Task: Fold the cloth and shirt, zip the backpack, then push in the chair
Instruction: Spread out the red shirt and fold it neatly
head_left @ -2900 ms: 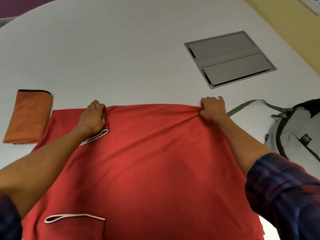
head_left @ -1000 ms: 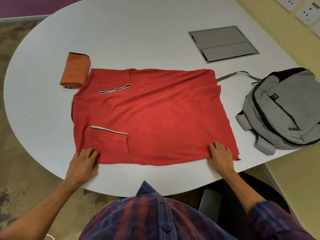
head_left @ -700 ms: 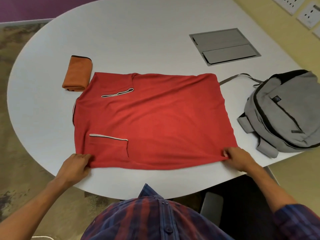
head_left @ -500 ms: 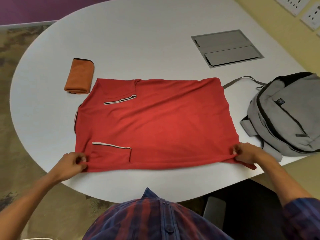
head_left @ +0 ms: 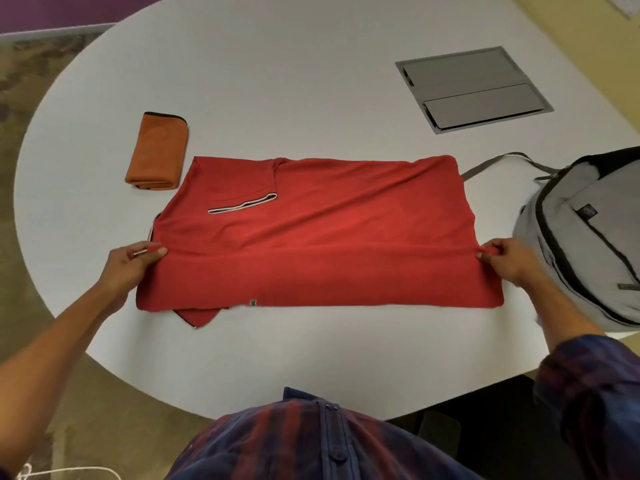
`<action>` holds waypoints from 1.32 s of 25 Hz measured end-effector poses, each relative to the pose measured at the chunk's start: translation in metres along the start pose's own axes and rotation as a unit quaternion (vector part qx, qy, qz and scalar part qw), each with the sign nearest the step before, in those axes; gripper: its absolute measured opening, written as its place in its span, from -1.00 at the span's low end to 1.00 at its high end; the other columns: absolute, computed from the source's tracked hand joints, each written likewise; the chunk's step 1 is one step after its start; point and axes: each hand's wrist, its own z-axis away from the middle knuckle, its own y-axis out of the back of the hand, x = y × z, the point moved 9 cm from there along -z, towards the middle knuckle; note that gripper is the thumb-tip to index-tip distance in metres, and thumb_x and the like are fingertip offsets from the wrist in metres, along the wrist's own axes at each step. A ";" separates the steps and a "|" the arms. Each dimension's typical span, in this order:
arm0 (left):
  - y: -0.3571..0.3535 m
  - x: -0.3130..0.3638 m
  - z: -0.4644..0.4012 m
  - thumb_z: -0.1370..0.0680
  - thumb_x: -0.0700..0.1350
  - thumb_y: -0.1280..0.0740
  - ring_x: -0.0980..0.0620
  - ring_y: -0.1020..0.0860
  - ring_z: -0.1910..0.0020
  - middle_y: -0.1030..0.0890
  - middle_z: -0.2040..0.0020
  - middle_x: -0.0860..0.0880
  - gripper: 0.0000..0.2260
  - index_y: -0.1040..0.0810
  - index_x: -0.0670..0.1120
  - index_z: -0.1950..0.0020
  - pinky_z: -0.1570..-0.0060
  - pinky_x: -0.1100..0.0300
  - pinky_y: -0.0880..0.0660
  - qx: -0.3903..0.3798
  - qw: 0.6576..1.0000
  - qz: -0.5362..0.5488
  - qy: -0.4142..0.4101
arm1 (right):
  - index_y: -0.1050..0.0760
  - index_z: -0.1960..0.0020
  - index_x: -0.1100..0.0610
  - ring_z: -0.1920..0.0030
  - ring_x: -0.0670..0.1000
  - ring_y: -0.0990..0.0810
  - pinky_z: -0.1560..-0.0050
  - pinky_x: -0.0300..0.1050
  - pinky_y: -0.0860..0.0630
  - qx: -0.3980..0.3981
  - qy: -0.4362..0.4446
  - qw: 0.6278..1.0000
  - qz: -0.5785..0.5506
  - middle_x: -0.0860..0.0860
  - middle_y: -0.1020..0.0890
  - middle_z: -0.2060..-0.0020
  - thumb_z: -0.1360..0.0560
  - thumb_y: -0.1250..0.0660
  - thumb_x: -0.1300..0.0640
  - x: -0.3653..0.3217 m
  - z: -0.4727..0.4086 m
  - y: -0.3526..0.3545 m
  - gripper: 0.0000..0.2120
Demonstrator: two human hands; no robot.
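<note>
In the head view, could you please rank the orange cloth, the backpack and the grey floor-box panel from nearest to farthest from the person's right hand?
From the right hand, which pinches the red shirt:
1. Backpack, just to its right.
2. Grey panel, farther back on the table.
3. Orange cloth, far left, beyond the shirt.

A single wide-angle head-worn view looks forward and steeply down from the near edge of the rounded white worktop (head_left: 311,81), close above it; the person's plaid shirt front fills the bottom edge, and both forearms reach in from the lower corners.
</note>
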 end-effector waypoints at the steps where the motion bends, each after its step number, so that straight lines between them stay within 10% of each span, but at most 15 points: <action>1: -0.002 0.003 -0.010 -0.49 -0.16 -0.43 -0.03 -0.53 -0.04 -0.61 -0.05 -0.12 -0.84 -0.63 -0.10 -0.07 -0.18 0.08 -0.44 0.015 1.000 0.010 -0.001 | -0.61 0.05 0.17 0.09 0.23 -0.60 -0.01 0.07 -0.53 0.009 -0.004 1.000 0.005 0.17 -0.66 0.15 -0.49 -0.38 0.12 0.000 -0.009 -0.002 -0.88; 6: -0.019 0.015 -0.040 -0.50 -0.08 -0.42 -0.03 -0.54 -0.05 -0.61 -0.16 -0.12 -0.74 -0.61 -0.13 -0.15 -0.17 0.12 -0.44 0.065 0.998 -0.004 -0.021 | -0.54 -0.17 0.18 -0.06 0.31 -0.57 -0.09 0.17 -0.50 0.076 -0.037 0.990 0.114 0.24 -0.64 -0.03 -0.53 -0.29 0.05 -0.010 -0.023 -0.011 -0.72; 11: -0.033 0.038 -0.024 -0.53 0.15 -0.26 -0.27 -0.44 -0.26 -0.48 -0.28 -0.24 -0.50 -0.43 -0.16 -0.33 -0.23 -0.15 -0.37 0.120 0.916 -0.337 -0.182 | -0.40 -0.28 0.26 -0.32 0.23 -0.39 -0.37 0.26 -0.17 0.166 0.092 0.964 0.184 0.24 -0.45 -0.29 -0.54 -0.22 -0.04 -0.062 -0.004 -0.040 -0.55; 14: -0.078 0.025 0.000 -0.52 0.25 -0.14 -0.17 -0.25 -0.46 -0.29 -0.48 -0.17 -0.39 -0.29 -0.06 -0.47 -0.36 -0.14 -0.21 0.039 0.842 -0.455 -0.285 | -0.21 -0.50 0.16 -0.51 0.11 -0.18 -0.45 0.21 -0.05 0.086 0.151 0.966 0.190 0.12 -0.25 -0.50 -0.57 -0.05 -0.27 -0.082 0.009 -0.092 -0.33; 18: -0.107 -0.033 0.007 -0.48 0.39 0.11 -0.06 -0.07 -0.54 -0.14 -0.57 -0.05 -0.28 -0.14 0.06 -0.55 -0.45 -0.19 0.02 -0.084 0.808 -0.536 -0.230 | 0.07 -0.58 0.04 -0.57 0.04 0.06 -0.47 0.29 0.07 0.008 0.114 0.977 0.178 -0.01 0.00 -0.58 -0.50 0.10 -0.43 -0.068 0.012 -0.129 -0.19; 24: -0.109 0.025 -0.017 -0.52 0.25 -0.07 -0.11 -0.35 -0.39 -0.49 -0.32 -0.12 -0.48 -0.57 -0.08 -0.17 -0.43 -0.10 -0.04 -0.012 0.799 -0.507 -0.324 | -0.20 -0.51 0.17 -0.43 0.12 -0.35 -0.47 0.16 -0.09 0.105 0.215 0.961 0.139 0.14 -0.39 -0.42 -0.53 -0.09 -0.21 -0.126 -0.012 -0.090 -0.33; 29: -0.115 0.097 -0.075 -0.50 0.11 -0.13 -0.18 -0.49 -0.21 -0.57 -0.17 -0.18 -0.57 -0.56 -0.18 -0.12 -0.26 -0.05 -0.27 0.044 0.793 -0.482 -0.370 | -0.51 -0.24 0.21 -0.02 0.24 -0.61 -0.13 0.10 -0.45 0.153 0.264 0.946 0.105 0.18 -0.66 -0.04 -0.47 -0.21 -0.01 -0.190 -0.067 -0.045 -0.57; 33: -0.136 0.133 -0.135 -0.50 -0.04 -0.16 -0.23 -0.48 -0.22 -0.56 -0.19 -0.24 -0.62 -0.52 -0.22 -0.19 -0.23 -0.11 -0.32 0.030 0.782 -0.511 -0.355 | -0.50 -0.27 0.20 -0.06 0.28 -0.59 -0.06 0.11 -0.47 0.120 0.235 0.951 0.160 0.21 -0.63 -0.10 -0.48 -0.16 0.07 -0.213 -0.133 -0.033 -0.58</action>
